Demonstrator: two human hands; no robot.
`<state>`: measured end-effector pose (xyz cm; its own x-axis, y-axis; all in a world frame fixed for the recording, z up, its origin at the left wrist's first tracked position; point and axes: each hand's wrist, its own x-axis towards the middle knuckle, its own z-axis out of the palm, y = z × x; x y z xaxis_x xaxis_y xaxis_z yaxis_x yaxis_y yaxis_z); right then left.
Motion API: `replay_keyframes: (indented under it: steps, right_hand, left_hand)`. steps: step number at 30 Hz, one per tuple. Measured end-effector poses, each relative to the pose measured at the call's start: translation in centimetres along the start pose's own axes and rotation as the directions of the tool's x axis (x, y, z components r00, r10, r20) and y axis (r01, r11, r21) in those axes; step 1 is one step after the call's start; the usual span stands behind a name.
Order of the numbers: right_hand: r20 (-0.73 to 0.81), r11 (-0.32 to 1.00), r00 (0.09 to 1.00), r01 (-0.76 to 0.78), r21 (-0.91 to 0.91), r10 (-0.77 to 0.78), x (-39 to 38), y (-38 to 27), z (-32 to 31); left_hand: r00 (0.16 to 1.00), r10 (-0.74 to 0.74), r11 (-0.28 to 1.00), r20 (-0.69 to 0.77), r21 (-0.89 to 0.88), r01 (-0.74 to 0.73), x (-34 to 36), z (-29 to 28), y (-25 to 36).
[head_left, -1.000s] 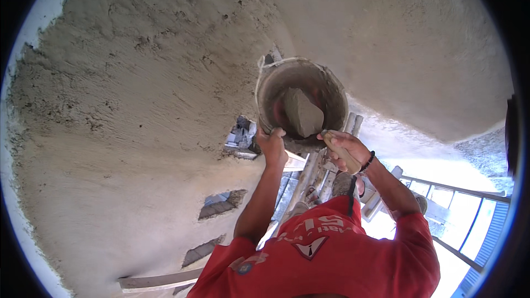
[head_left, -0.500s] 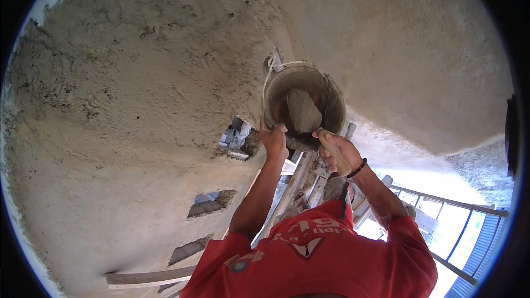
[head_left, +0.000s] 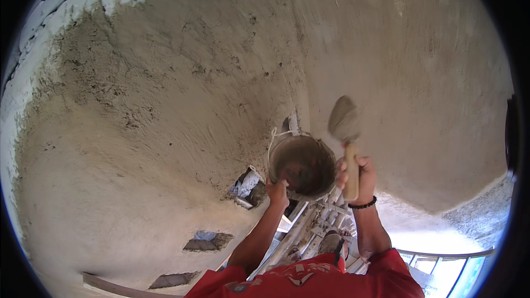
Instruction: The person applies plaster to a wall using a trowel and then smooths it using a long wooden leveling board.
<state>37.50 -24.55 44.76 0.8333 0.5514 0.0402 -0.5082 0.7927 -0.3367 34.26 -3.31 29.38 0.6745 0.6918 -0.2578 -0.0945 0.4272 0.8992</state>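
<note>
My left hand (head_left: pixel 277 192) grips the near rim of a round bucket (head_left: pixel 303 166), thumb over the edge. Dark residue coats the bucket's inside, and a pale cord is tied at its rim. To the right of the bucket, my right hand (head_left: pixel 361 178) is closed around the wooden handle of a trowel (head_left: pixel 344 119). The trowel's blade points up and away from me, with grey mortar on it, in front of the plastered wall (head_left: pixel 386 66). A dark beaded bracelet is on my right wrist.
Rough wet plaster (head_left: pixel 165 77) covers the wall to the left, with several holes such as this opening (head_left: pixel 207 241) in it. A wooden strip (head_left: pixel 118 288) juts out at lower left. Below lie scaffold boards (head_left: pixel 309 230); a railing (head_left: pixel 441 255) stands at lower right.
The trowel has come up out of the bucket, carrying mortar, and moved right toward the wall. My left hand still holds the bucket, which sits lower in view.
</note>
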Motion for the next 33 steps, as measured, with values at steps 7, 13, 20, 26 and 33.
replay_keyframes:
  steps: [7,13,20,26,33]
  right_hand:
    - [0.050,0.467,0.515,0.810,-0.354,-0.856,5.4,-7.5,8.3]
    - [0.128,-0.097,-0.037,0.856,-0.508,-0.991,11.6,-12.3,12.4]
    - [0.589,-0.654,0.529,0.084,-0.752,-0.610,27.9,-5.5,9.2]
    - [0.553,-0.593,0.779,0.305,-0.745,-0.294,20.1,0.2,-3.2]
    - [-0.031,-0.023,0.999,-0.032,-0.999,-0.019,5.5,-2.5,-5.0]
  left_hand:
    - [0.998,0.039,0.998,0.052,-0.041,-0.037,-0.8,-4.4,0.2]
    - [1.000,-0.004,0.998,-0.030,-0.062,0.002,-2.9,-8.3,1.5]
    - [0.996,0.032,0.996,-0.080,-0.086,-0.039,-3.7,-8.7,0.9]
    - [0.999,0.022,0.990,-0.035,-0.140,-0.026,-1.9,-7.0,-2.1]
    - [0.999,-0.035,0.997,-0.001,-0.074,0.035,-0.8,-4.9,-1.3]
